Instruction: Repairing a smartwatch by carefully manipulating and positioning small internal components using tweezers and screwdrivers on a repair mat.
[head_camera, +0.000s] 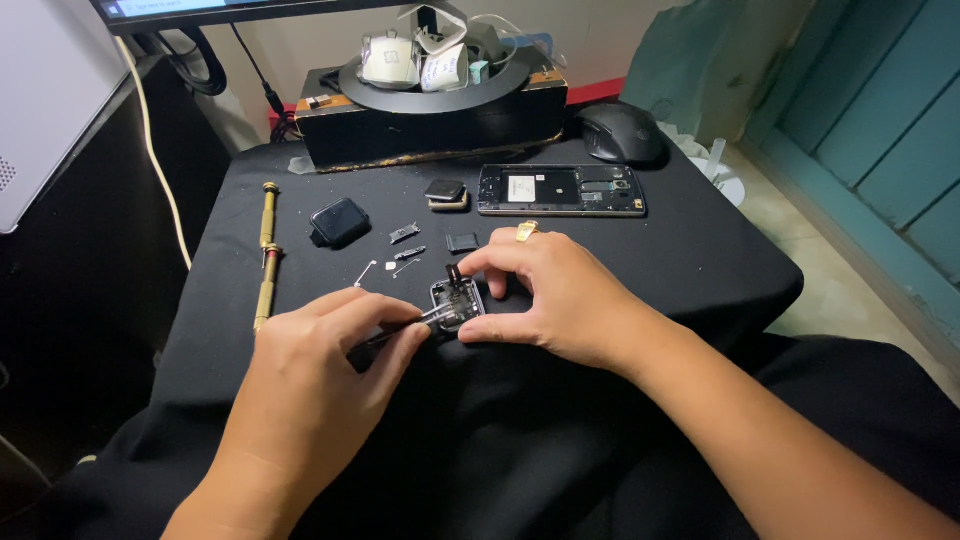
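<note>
Left hand (310, 385): pinching a pair of tweezers (400, 328), tips poking into the near-left edge of the little case. Fingers are clamped on the tool, nothing else.
Right hand (555, 290): thumb and forefinger closed around the smartwatch case (457, 303), gripping it by its outer sides. Gold ring (527, 231) on one finger.
Where the case is: middle of the black cloth-covered table (690, 255), between both hands, sitting on or just above the cloth, can't tell which.
How it'll handle: my guess is it's super light and stiff, but the opened-up guts look fragile, and there's a small black bit sticking up at the far side that looks easy to snag. Smooth frame, probably slippery. Hold it by the side walls like it's held now, stay off the inside.
Loose bits: tiny parts (405, 250) just beyond the hands; black watch screen (340, 221) far left.
Tools: two brass-handled screwdrivers (267, 260) at the left.
Further back: opened phone (560, 190), black mouse (620, 132).
</note>
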